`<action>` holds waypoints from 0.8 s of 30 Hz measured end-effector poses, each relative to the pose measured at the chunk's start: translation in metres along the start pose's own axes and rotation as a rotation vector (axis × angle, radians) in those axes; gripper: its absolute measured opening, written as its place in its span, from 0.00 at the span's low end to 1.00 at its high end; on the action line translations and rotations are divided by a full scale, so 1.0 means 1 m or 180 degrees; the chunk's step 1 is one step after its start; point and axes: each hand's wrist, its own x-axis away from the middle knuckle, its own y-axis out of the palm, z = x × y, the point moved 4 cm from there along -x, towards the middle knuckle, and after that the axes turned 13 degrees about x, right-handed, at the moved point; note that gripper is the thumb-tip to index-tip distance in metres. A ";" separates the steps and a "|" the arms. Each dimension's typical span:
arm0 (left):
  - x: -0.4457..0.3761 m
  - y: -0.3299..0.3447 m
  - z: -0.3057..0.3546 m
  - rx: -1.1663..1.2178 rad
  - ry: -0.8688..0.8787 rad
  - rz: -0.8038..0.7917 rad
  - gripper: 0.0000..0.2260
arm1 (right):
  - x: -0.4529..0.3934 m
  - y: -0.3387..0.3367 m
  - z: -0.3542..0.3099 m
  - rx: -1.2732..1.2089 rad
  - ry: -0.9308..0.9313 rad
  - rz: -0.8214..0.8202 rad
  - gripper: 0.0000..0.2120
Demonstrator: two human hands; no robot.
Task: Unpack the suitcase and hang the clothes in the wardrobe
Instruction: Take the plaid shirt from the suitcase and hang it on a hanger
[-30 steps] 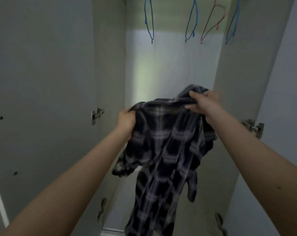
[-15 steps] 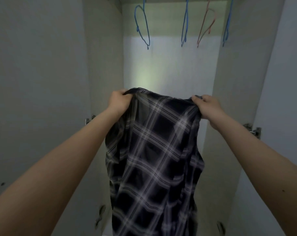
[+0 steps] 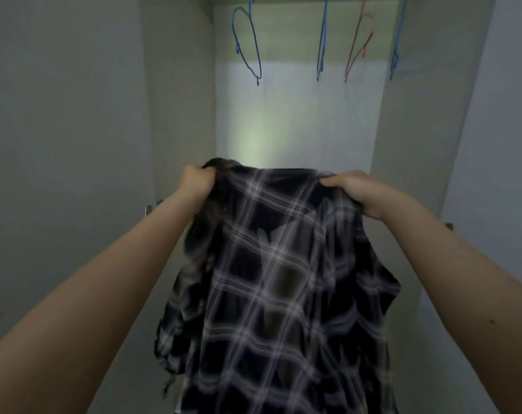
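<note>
A person holds a dark plaid button-up shirt of thin woven fabric [image 3: 283, 294] up before an open pale grey wardrobe [image 3: 298, 121], one fist at each top corner. The left hand [image 3: 195, 182] has its fingers curled tight round bunched cloth at one shoulder; the right hand [image 3: 355, 191] has an equally closed grip on the other, thumb laid over the top edge. Held this way the shirt hangs spread and mostly flat between the arms, probably so its shoulders can be found and lined up for a hanger. Above, well apart from the shirt, thin wire hangers dangle bare from the top of the wardrobe: a blue one at left [image 3: 247, 46], another blue [image 3: 322, 40], a pinkish-red one [image 3: 360, 43] and a blue at right [image 3: 398, 37]. No hanger has been taken down yet; the suitcase is out of view.
</note>
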 end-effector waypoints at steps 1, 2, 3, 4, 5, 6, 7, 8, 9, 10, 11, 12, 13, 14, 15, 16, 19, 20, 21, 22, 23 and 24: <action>0.010 0.010 -0.003 0.0096 -0.0270 -0.0333 0.11 | 0.001 0.006 -0.007 -0.0472 -0.0054 -0.0137 0.09; 0.019 0.023 -0.009 0.0056 -0.0539 -0.0745 0.15 | 0.002 0.014 -0.015 -0.0899 -0.0152 -0.0327 0.08; 0.029 0.033 -0.012 -0.0227 -0.0657 -0.1063 0.22 | 0.002 0.021 -0.025 -0.1292 -0.0266 -0.0513 0.10; 0.034 0.041 -0.015 -0.0470 -0.0621 -0.1171 0.29 | 0.002 0.027 -0.034 -0.1588 -0.0337 -0.0593 0.12; 0.039 0.046 -0.013 -0.0552 -0.0425 -0.1064 0.31 | 0.001 0.031 -0.043 -0.1833 -0.0361 -0.0552 0.13; 0.043 0.049 -0.007 -0.0403 -0.0189 -0.0915 0.29 | 0.001 0.035 -0.051 -0.2035 -0.0362 -0.0474 0.13; 0.051 0.051 0.002 -0.0013 -0.0041 -0.0833 0.24 | -0.001 0.036 -0.057 -0.2226 -0.0335 -0.0343 0.12; 0.059 0.054 0.009 0.0367 -0.0018 -0.0841 0.19 | -0.003 0.038 -0.062 -0.2394 -0.0332 -0.0258 0.11; 0.063 0.058 0.014 0.0566 0.0007 -0.0950 0.17 | -0.005 0.040 -0.065 -0.2540 -0.0338 -0.0218 0.10; 0.071 0.061 0.019 0.0586 0.0063 -0.1095 0.18 | -0.006 0.043 -0.069 -0.2691 -0.0373 -0.0262 0.08; 0.075 0.064 0.019 0.0398 0.0190 -0.1166 0.20 | -0.006 0.047 -0.073 -0.2799 -0.0421 -0.0324 0.07; 0.078 0.066 0.019 0.0102 0.0342 -0.1157 0.21 | -0.005 0.048 -0.075 -0.2882 -0.0486 -0.0358 0.06; 0.075 0.066 0.016 -0.0231 0.0517 -0.1056 0.19 | -0.004 0.050 -0.078 -0.2874 -0.0573 -0.0377 0.05; 0.072 0.065 0.015 -0.0480 0.0701 -0.0885 0.13 | -0.003 0.050 -0.079 -0.2748 -0.0672 -0.0325 0.04; 0.067 0.061 0.013 -0.0628 0.0810 -0.0682 0.07 | -0.003 0.049 -0.078 -0.2503 -0.0752 -0.0171 0.03; 0.062 0.057 0.013 -0.0641 0.0864 -0.0506 0.03 | -0.002 0.046 -0.075 -0.2149 -0.0789 0.0063 0.03; 0.049 0.041 0.020 -0.0193 0.0752 -0.0159 0.11 | -0.001 0.030 -0.057 -0.0555 -0.0934 0.0812 0.07; 0.046 0.036 0.026 -0.0057 0.0828 -0.0117 0.11 | -0.003 0.025 -0.049 0.0100 -0.1048 0.0962 0.10; 0.043 0.034 0.034 0.0005 0.0903 -0.0121 0.11 | -0.005 0.022 -0.042 0.0792 -0.1099 0.1014 0.14; 0.041 0.034 0.042 0.0027 0.0970 -0.0177 0.11 | -0.005 0.020 -0.035 0.1482 -0.1086 0.1026 0.19; 0.039 0.035 0.049 0.0006 0.1038 -0.0266 0.10 | -0.005 0.017 -0.028 0.2068 -0.1060 0.1088 0.23; 0.037 0.038 0.055 -0.0050 0.1108 -0.0358 0.09 | -0.007 0.014 -0.022 0.2459 -0.1066 0.1245 0.25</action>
